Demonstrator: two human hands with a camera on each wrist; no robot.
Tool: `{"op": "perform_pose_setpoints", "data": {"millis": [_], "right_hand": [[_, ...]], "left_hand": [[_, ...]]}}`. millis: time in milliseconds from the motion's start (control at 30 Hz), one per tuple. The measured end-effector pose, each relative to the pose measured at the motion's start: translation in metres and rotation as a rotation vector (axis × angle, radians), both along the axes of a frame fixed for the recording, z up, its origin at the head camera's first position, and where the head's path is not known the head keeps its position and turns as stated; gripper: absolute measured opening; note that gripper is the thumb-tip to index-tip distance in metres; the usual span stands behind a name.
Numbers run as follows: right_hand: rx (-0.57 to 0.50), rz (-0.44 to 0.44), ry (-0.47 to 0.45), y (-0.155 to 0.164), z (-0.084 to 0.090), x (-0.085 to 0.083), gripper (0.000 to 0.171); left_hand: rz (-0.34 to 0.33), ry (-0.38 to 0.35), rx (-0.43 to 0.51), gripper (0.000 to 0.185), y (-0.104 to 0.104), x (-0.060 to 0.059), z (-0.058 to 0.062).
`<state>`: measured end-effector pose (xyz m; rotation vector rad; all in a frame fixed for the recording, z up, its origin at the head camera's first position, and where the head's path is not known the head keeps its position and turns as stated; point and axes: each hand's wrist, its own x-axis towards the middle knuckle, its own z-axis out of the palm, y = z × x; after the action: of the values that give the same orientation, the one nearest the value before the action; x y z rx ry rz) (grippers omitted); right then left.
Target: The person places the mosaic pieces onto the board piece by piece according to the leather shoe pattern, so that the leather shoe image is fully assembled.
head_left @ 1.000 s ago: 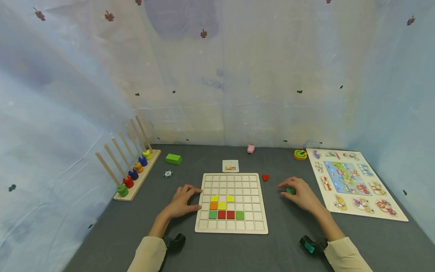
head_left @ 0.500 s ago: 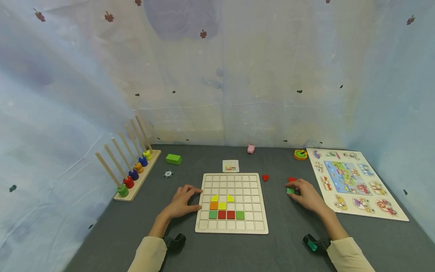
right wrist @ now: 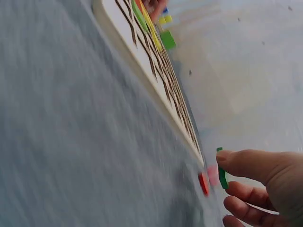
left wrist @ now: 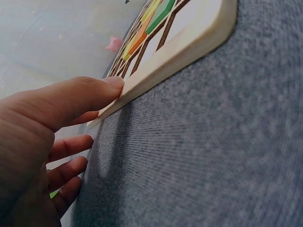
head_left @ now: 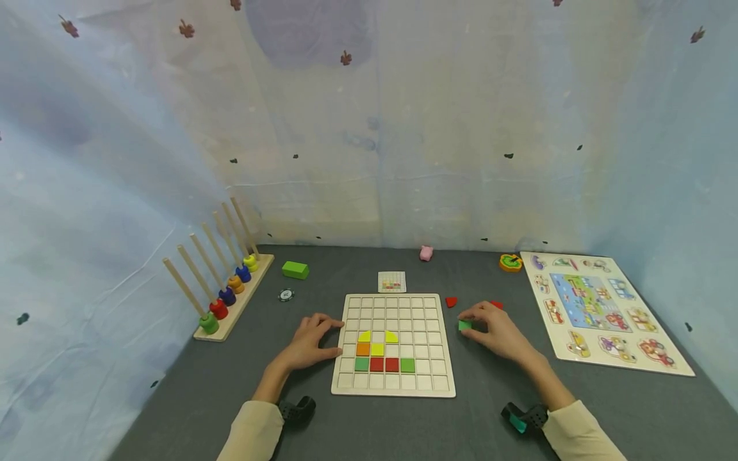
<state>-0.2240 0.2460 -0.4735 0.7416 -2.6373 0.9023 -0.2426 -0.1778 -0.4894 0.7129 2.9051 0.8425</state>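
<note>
Right hand (head_left: 497,331) pinches the green tile (head_left: 464,325) at centre-right; keep it level while left hand (head_left: 312,340), fingers relaxed, steadies the grid board (head_left: 394,390).

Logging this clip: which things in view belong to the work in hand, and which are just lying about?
In the work:
- wooden grid board, steadied by the left hand
- small green tile, pinched by the right hand
- two loose red tiles
- small pattern card

Lying about:
- wooden peg rack with coloured rings
- green block
- pink pig figure
- vehicle peg puzzle
</note>
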Motion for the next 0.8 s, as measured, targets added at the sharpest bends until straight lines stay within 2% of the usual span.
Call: {"op": "perform_pose_setpoints", "data": {"millis": [233,500,800], "right_hand": [[0.031,0.142,-0.066,-0.031,0.003,0.012,0.027],[0.008,0.279,-0.06,-0.059,0.0,0.023,0.024],[-0.009,0.347,-0.045,-0.07,-0.007,0.028,0.022]], "left_hand": [[0.003,0.0,-0.008,0.052,0.0,0.0,-0.002],[-0.02,0.056,0.019,0.051,0.0,0.002,-0.004],[0.011,-0.002,0.001,0.052,0.001,0.001,0.0]]}}
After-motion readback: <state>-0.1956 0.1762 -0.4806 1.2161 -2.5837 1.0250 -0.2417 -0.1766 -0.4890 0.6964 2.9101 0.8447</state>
